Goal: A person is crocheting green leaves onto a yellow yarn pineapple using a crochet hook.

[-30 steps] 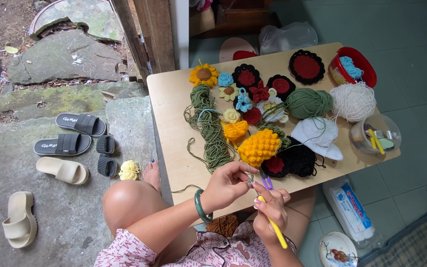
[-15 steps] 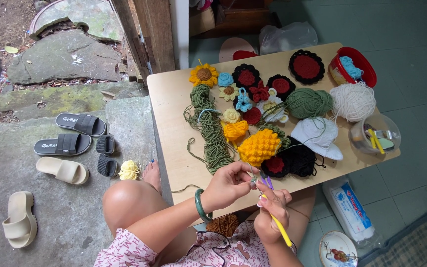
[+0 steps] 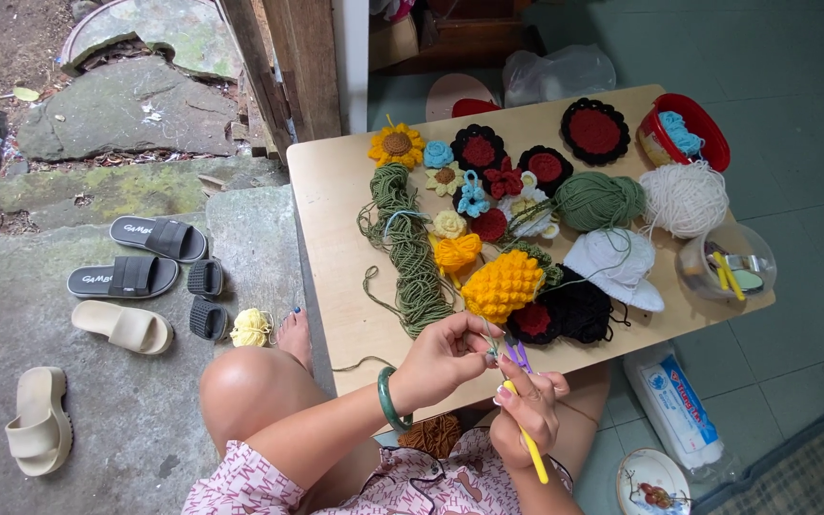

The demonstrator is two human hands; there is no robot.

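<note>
Low in the middle of the frame, at the near edge of the wooden worktop (image 3: 336, 238), the left hand (image 3: 441, 358) is closed in a pinch on a small purple crochet piece (image 3: 519, 355), thumb and forefinger gripping its edge; a green bangle (image 3: 389, 399) sits on that wrist. Just below and to the right, the right hand (image 3: 526, 415) is curled around a yellow-handled crochet hook (image 3: 526, 441), held like a pencil with the tip pointing up into the purple piece. The piece looks very light and limp, so it would likely fold or twist unless pinched close to the working stitch, which is where the left hand has it; the yarn is soft and grippy rather than slippery, and not fragile, though a loose loop could slip off the hook. The hook is thin and stiff, best held along the thicker handle as it is now. Above the hands, toward the centre of the frame, lie a bumpy yellow crochet piece (image 3: 503, 284), a hank of olive-green yarn (image 3: 412, 253), a green yarn ball (image 3: 598, 200) and a white yarn ball (image 3: 684, 198). Sandals (image 3: 135, 277) rest on the stone floor at the left.
</note>
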